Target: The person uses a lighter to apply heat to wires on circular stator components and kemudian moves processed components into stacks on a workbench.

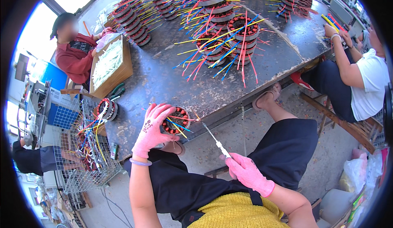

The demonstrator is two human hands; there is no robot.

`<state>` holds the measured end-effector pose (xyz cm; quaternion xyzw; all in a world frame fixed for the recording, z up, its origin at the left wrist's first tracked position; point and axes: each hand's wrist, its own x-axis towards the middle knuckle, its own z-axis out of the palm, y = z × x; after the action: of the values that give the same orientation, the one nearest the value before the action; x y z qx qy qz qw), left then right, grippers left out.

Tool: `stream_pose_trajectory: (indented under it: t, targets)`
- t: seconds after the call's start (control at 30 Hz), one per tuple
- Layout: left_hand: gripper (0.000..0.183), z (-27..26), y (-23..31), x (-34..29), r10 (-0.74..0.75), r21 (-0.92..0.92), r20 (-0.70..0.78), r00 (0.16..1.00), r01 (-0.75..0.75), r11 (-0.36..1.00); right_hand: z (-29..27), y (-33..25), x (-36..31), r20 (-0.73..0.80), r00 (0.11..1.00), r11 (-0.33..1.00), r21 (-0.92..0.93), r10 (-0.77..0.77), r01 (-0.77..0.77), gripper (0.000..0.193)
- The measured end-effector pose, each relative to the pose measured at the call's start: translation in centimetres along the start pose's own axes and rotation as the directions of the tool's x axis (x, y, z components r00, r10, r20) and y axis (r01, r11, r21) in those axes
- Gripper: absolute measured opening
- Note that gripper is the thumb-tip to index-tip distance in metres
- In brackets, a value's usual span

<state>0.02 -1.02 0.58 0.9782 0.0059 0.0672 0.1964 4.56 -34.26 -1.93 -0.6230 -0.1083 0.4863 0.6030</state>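
Note:
My left hand (152, 130), in a pink glove, grips a small motor stator (183, 115) at the near edge of the dark table. The stator is a ring with red coils, and red, blue and yellow wires stick out of it. In my pink-gloved right hand (250, 172) is a slim tool (222, 148) with a white handle and a long thin metal shaft. Its shaft points up and left, toward a red wire end beside the stator. Whether the tip touches the wire I cannot tell. Another stator (107, 110) lies left of my left hand.
Stacks of wired stators (245, 33) stand across the table (163, 78). A box of pale sticks (110, 64) and green-handled pliers (117, 90) lie at the left. Wire baskets (88, 170) stand beside the table. One person (75, 58) sits far left, another (348, 72) at right.

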Motion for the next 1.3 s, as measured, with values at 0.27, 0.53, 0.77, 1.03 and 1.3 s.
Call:
stream_pose_trajectory:
  t: [0.27,0.53,0.77,1.03,1.3]
  targets:
    - [0.088,0.6,-0.6,0.7,-0.093,0.088,-0.123,0.988,0.104,0.991,-1.4,0.1,-0.9,-0.054,0.997,0.995,0.071,-0.062,0.066,0.033]
    - [0.095,0.7,-6.9,5.7,-0.269,0.157,-0.235,0.934,0.31,0.938,-4.2,-2.2,-3.4,-0.125,0.988,0.979,0.168,-0.095,0.116,0.036]
    - [0.098,0.8,-11.1,11.5,-0.431,0.128,-0.276,0.859,0.478,0.869,-5.7,-2.6,-4.2,-0.312,0.934,0.976,0.072,-0.175,0.207,0.029]
    - [0.098,-0.2,-13.1,13.7,-0.485,0.162,-0.244,0.84,0.529,0.833,-6.8,-3.7,-4.9,-0.419,0.893,0.978,0.049,-0.165,0.203,0.029]
    - [0.044,-5.3,-2.9,16.0,-0.165,-0.191,-0.448,0.879,0.086,0.978,-8.1,-2.5,-4.8,-0.406,0.886,0.957,0.082,-0.223,0.278,0.03]
